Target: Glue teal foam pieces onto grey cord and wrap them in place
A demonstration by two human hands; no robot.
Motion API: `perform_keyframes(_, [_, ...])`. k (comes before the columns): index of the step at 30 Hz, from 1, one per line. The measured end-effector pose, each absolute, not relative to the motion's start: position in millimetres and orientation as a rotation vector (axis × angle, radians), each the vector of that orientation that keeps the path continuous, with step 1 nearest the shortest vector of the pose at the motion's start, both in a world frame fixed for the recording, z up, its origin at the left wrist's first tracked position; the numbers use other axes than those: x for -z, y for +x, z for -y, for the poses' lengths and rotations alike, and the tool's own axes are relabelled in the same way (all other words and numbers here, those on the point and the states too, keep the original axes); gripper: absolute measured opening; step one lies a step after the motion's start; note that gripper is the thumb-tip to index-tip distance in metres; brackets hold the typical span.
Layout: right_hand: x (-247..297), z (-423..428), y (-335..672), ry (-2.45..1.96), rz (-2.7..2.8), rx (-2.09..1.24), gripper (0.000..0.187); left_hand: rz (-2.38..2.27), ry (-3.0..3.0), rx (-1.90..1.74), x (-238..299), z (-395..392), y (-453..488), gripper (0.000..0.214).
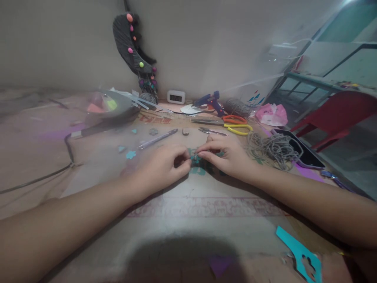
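My left hand (172, 163) and my right hand (228, 155) meet over the middle of the table. Between their fingertips is a small teal piece (194, 158), its outline partly hidden by fingers. Thumb and forefinger are pinched on both hands, each at one side of that piece. Left of my left hand lie a light-blue flower cutout (131, 155) and a grey flower-shaped piece (153, 131). A pen (159, 138) rests just beyond the left hand. A small dark-edged block (185, 132) and a slim pointed tool (212, 131) lie behind my fingers.
Scissors (207, 122) with orange and yellow handles, a blue glue gun (210, 103) and a white digital clock (176, 97) stand toward the wall. Grey yarn (272, 149) is heaped beside a dark tray (313, 159). A cut turquoise sheet (294, 245) lies front right.
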State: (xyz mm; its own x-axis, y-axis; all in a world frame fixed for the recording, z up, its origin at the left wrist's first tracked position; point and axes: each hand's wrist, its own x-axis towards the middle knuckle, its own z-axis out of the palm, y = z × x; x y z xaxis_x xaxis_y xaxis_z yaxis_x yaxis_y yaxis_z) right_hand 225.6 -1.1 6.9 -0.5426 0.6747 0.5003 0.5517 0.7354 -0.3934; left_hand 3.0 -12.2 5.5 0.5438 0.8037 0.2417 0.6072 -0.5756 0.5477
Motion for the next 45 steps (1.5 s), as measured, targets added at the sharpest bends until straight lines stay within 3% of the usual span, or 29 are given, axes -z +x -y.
perform_keyframes(10, [-8.1,2.8,221.2,-1.06,2.268,-0.513,0.015,-1.14,2.454,-0.644,-2.7,11.2,0.8,0.015])
perform_keyframes(18, [-8.5,4.8,220.8,-0.959,2.322,-0.423,0.013,-1.121,2.307,-0.661,-3.8,9.9,-0.3,0.025])
perform_keyframes(30, [-9.2,10.9,219.9,-0.934,2.303,-0.297,0.017,-1.126,2.27,-0.675,-5.9,10.5,1.1,0.018])
perform_keyframes(34, [-14.3,17.6,217.9,-1.098,2.206,-0.504,0.023,-1.177,2.236,-0.735,-3.9,10.9,0.8,0.019])
perform_keyframes(41, [-16.1,23.5,209.7,-1.111,1.809,-1.327,0.031,-1.137,2.24,-0.858,-0.9,10.1,-0.6,0.019])
perform_keyframes(45, [-14.1,22.6,206.9,-1.06,1.635,-1.537,0.035,-1.174,2.232,-0.882,-1.3,10.3,-0.8,0.019])
